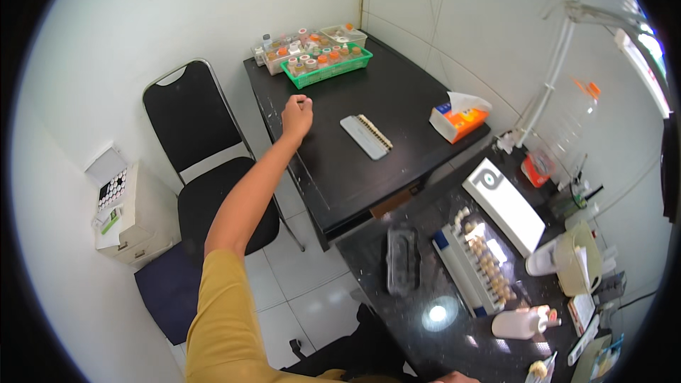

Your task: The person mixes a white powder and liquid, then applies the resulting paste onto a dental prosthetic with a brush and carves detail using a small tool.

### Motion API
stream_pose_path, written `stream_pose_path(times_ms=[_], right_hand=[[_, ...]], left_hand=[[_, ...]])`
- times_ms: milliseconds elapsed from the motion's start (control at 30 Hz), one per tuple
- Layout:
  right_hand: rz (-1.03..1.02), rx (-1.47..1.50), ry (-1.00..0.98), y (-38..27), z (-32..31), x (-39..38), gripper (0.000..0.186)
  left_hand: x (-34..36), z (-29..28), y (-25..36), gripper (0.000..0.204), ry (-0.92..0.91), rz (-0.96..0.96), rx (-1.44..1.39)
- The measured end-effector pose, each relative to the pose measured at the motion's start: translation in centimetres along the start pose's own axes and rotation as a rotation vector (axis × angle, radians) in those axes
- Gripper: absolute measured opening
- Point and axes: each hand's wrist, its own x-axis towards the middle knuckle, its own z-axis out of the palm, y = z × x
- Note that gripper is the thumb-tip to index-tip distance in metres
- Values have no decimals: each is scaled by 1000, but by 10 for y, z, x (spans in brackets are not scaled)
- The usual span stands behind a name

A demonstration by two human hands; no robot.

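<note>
My left hand (pixel 297 118) reaches out over the left side of the black table (pixel 333 184), its fingers curled closed. Whether something small is pinched in them, I cannot make out. Beyond it stands a green plastic basket (pixel 328 70) filled with small bottles with orange and white caps. To the right of the hand lies a flat grey holder (pixel 365 138) with a row of small tooth-coloured tabs along one edge. Only a sliver of my right hand (pixel 456 378) shows at the lower edge, near the dark counter, with its fingers hidden.
An orange tissue pack (pixel 461 120) sits at the table's right edge. On the near counter are a black case (pixel 403 261), a rack of tooth-coloured tabs (pixel 468 269), a white box (pixel 504 206) and a pale bottle (pixel 518 324). A black chair (pixel 191 113) stands left.
</note>
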Motion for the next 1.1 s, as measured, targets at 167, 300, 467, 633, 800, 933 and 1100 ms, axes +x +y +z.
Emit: stream_pose_path(times_ms=[167, 300, 467, 633, 800, 933, 1100], right_hand=[[126, 27, 58, 10, -1, 17, 24], [367, -17, 87, 32, 3, -13, 11], [328, -7, 120, 35, 2, -11, 15], [222, -73, 207, 6, 12, 23, 27], [249, -43, 183, -1, 7, 26, 32], [284, -64, 144, -1, 5, 20, 35], [289, -31, 150, 3, 6, 14, 34]], left_hand=[[139, 13, -62, 38, 211, -296, 122], [160, 49, -58, 25, 172, -452, -313], [191, 15, -78, 20, 35, -416, -575], [123, 37, -47, 14, -195, -563, -774], [4, 2, -11, 15, -334, -572, -863], [-65, -42, 33, 30, -375, -509, -651], [-67, -50, 28, 30, -270, -291, -303]])
